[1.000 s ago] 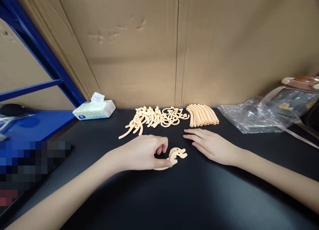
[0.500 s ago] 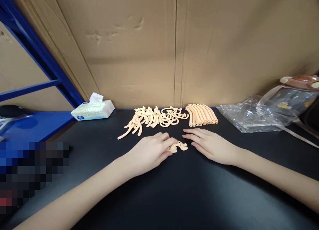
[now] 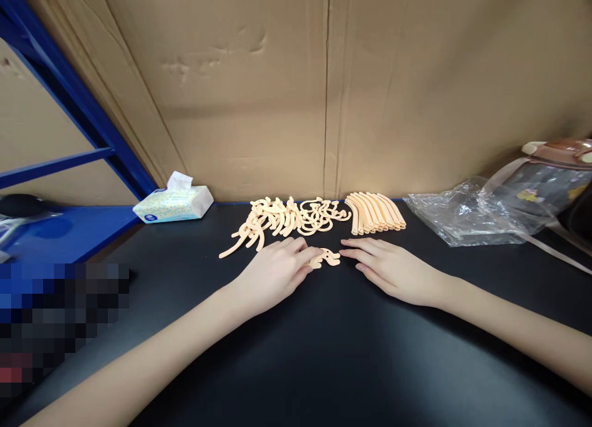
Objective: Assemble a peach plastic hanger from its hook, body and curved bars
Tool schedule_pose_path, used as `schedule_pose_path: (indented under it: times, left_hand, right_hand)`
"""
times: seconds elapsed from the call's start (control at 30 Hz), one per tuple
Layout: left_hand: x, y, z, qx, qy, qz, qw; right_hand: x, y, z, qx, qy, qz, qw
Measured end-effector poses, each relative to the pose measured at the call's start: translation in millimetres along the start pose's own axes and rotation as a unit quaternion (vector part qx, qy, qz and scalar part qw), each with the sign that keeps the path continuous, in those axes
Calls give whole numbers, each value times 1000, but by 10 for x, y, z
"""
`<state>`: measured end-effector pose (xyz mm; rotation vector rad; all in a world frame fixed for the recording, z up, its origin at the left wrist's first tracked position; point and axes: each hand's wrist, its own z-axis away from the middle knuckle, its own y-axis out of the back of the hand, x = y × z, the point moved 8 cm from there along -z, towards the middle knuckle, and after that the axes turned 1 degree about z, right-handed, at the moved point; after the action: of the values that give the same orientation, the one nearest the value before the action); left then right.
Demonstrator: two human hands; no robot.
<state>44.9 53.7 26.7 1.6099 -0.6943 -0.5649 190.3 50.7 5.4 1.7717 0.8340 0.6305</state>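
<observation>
My left hand [image 3: 280, 273] is closed over small beige curved pieces [image 3: 329, 258], its index finger and thumb at their left side. Part of these pieces is hidden under the fingers; a small hole shows in the visible part. My right hand [image 3: 386, 266] lies open on the black table, fingers stretched towards the pieces, the fingertips close to their right end. Whether they touch, I cannot tell. Behind my hands spreads a loose heap of beige curved pieces [image 3: 282, 216], some hooked. Right of it, longer beige curved strips [image 3: 375, 213] lie side by side in a neat stack.
A tissue box [image 3: 178, 203] stands at the back left, by a blue metal frame [image 3: 87, 118]. At the right lie a clear plastic bag [image 3: 444, 214] and a strapped transparent bottle [image 3: 531, 180]. Cardboard [image 3: 250, 106] closes off the back of the black table [image 3: 314, 365].
My left hand has shifted slightly up and left, away from me, taking the small beige pieces along. My right hand has stayed in place.
</observation>
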Motion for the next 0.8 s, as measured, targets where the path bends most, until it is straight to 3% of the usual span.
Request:
schedule_pose_path:
  times: [0.23, 0.43, 0.6, 0.8]
  left_hand:
    - [-62, 125, -64, 24, 17, 18, 999]
    - [-276, 220, -394, 61, 59, -29, 996]
    - [-446, 143, -644, 57, 93, -82, 991]
    - [-485, 32, -721, 30, 102, -138, 985]
  right_hand:
    - [-19, 17, -5, -10, 3, 6, 1000]
    - [-37, 70, -5, 6, 8, -5, 1000]
    - [-40, 78, -5, 5, 6, -8, 1000]
    - [-44, 49, -5, -6, 11, 6, 1000]
